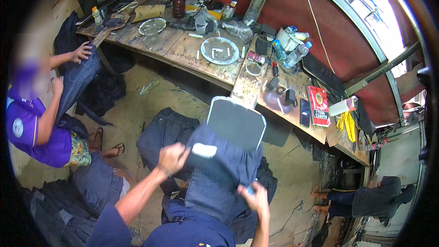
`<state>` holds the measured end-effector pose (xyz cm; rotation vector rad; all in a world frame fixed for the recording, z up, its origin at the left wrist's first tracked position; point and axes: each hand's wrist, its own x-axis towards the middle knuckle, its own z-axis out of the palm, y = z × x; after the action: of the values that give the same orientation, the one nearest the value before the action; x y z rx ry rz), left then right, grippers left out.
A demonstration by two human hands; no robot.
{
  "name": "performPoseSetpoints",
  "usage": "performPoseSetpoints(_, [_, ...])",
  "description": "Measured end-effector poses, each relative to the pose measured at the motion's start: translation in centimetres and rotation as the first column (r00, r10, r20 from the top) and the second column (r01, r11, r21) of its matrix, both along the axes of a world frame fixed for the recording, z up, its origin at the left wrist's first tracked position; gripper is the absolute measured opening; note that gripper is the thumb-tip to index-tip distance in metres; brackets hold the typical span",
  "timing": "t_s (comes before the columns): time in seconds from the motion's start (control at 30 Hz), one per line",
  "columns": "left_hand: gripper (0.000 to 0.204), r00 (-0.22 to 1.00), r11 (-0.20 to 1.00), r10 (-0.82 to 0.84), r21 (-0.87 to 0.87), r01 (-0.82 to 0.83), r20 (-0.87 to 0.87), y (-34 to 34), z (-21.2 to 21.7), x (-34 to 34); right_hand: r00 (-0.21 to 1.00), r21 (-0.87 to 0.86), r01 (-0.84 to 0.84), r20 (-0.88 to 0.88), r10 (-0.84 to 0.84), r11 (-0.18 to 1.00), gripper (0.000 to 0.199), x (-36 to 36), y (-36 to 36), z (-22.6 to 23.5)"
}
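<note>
While the dark blue denim garment point(219, 174) lies draped over a grey flat board with a pale rim point(238, 121) in front of the person, both hands work on the cloth. In the head view, the left hand point(173, 158) is clenched at the garment's upper left edge, close to a small white patch point(204, 150) on the fabric; what its grip encloses, if anything besides cloth, cannot be told. The right hand point(255, 197) is closed on the lower right side of the denim, with something small and pale blue at its fingers — too small to identify. To do this well, the cloth should probably be kept taut and flat over the board, the hands pulling evenly against each other. Behind stands a long wooden bench point(183, 48) — cluttered with round metal plates point(220, 50), bottles and small tools — and another person in a purple shirt point(32, 130) handles denim at the left.
</note>
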<state>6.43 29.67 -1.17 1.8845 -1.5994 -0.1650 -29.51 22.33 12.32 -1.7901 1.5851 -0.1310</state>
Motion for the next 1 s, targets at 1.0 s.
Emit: performPoseSetpoints(1.0, [0.035,0.855,0.843,-0.519,0.167,0.512,0.0,4.7,4.9,-5.0,0.974,0.446,-0.08,-0.156,0.165,0.892,0.082,-3.7,10.0,-1.7])
